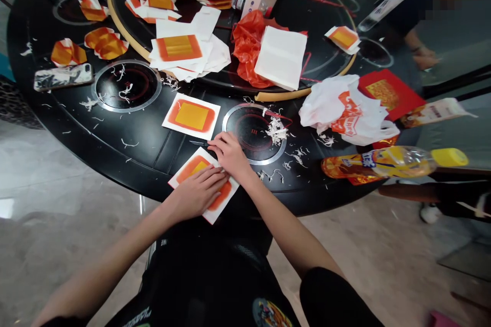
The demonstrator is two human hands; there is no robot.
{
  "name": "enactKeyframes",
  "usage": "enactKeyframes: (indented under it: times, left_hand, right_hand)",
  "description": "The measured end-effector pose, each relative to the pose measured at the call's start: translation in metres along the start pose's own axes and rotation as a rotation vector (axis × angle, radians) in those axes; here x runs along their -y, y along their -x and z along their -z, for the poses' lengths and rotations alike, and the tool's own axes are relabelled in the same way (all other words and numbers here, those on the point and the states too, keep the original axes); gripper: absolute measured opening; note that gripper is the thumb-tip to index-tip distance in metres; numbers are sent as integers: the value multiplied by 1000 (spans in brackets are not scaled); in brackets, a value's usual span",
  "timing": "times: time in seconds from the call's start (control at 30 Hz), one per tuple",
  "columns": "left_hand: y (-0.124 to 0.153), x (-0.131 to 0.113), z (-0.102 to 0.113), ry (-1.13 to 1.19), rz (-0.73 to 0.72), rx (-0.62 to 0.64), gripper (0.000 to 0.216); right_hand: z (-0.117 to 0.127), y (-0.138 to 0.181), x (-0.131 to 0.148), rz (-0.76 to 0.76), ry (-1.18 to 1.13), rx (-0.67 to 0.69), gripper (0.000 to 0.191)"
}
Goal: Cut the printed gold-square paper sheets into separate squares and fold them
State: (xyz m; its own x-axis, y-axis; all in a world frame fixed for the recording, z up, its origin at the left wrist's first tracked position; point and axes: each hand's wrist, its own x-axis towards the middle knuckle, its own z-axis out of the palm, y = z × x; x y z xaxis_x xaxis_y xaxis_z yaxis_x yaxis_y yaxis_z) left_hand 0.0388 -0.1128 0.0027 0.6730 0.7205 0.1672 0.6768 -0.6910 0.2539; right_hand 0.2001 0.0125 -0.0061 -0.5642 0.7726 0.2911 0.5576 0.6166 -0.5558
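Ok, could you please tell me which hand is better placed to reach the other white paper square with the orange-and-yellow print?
Probably the right hand: it sits nearest that square, while the left hand lies flat on the lower printed sheet.

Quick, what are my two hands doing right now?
Left hand: open, flat on the orange-printed paper, holding nothing.
Right hand: curled at the paper's top corner; can't tell if it's gripping anything.

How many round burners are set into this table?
4 burners: one beside the right hand, one front left, one far left, one far right; others may be hidden under papers.
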Motion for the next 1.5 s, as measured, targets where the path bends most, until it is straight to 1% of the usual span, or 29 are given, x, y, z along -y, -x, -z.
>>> enactKeyframes:
  times: [0.1,0.2,0.23,0.3,0.37,0.43,0.47,0.53,0.57,0.63,0.7,0.8,0.9,0.97,1.03,1.07,1.1,1.13,1.17,1.23,1.3,1.33,1.4,1.43,1.47,1.5]
  left_hand:
    - [1,-1,5,35,19,1,50]
    - [3,2,11,34,100,-1,48]
    - [3,3,13,26,140,-7,50]
    - [3,8,17,5,206,-26,63]
    - [1,11,18,-16,242,-46,72]
    - [-1,13,19,-32,271,-61,65]
    - [-2,13,19,-42,291,-67,58]
    - [-3,11,19,-64,340,-81,48]
    - [-2,9,20,-72,360,-84,44]
    - [0,7,22,-65,387,-72,39]
    - [3,5,25,-24,399,-34,35]
    - [8,2,32,33,422,54,29]
    - [13,-3,41,78,430,123,20]
    - [16,-4,48,168,434,156,12]
    - [18,1,58,320,471,180,8]
    - [18,8,64,404,493,171,8]
    - [17,17,71,483,511,137,9]
    - [14,30,78,548,525,77,12]
    - [10,46,85,591,532,-12,17]
    - [-2,85,98,611,584,-235,28]
    - [-17,128,103,586,649,-374,40]
    - [-25,147,102,572,678,-444,40]
    - [-37,179,94,470,732,-584,40]
    - [-41,189,87,382,760,-660,38]
    - [-44,197,79,297,780,-706,37]
    - [-46,201,71,228,781,-716,37]
  right_hand:
    - [10,4,-9,-14,-17,-64,23]
    - [34,23,-35,-103,49,-214,23]
    - [43,30,-44,-150,98,-261,22]
    - [58,46,-57,-229,199,-325,23]
    - [66,62,-56,-241,249,-347,33]
    - [62,77,-37,-164,226,-284,46]
    - [57,84,-23,-100,197,-215,51]
    - [43,98,8,3,166,-36,58]
    - [36,105,22,21,166,9,60]
    - [26,114,44,-33,152,19,57]
    - [23,119,56,-132,130,11,52]
    - [26,118,63,-210,96,78,45]
    - [30,113,68,-246,45,169,28]
    - [33,107,72,-285,-18,196,18]
    - [39,95,73,-322,-145,232,12]
    - [44,85,72,-337,-230,252,10]
    - [49,71,69,-350,-313,266,9]
    - [54,54,65,-356,-387,267,8]
    - [59,34,60,-358,-422,230,8]
    - [65,-13,45,-350,-387,123,7]
    - [62,-62,29,-363,-325,18,5]
    - [57,-84,22,-381,-281,-9,5]
    - [43,-120,9,-432,-164,4,6]
    - [36,-134,4,-451,-124,13,5]
    - [31,-144,0,-467,-87,22,3]
    - [29,-153,-5,-472,-54,15,5]
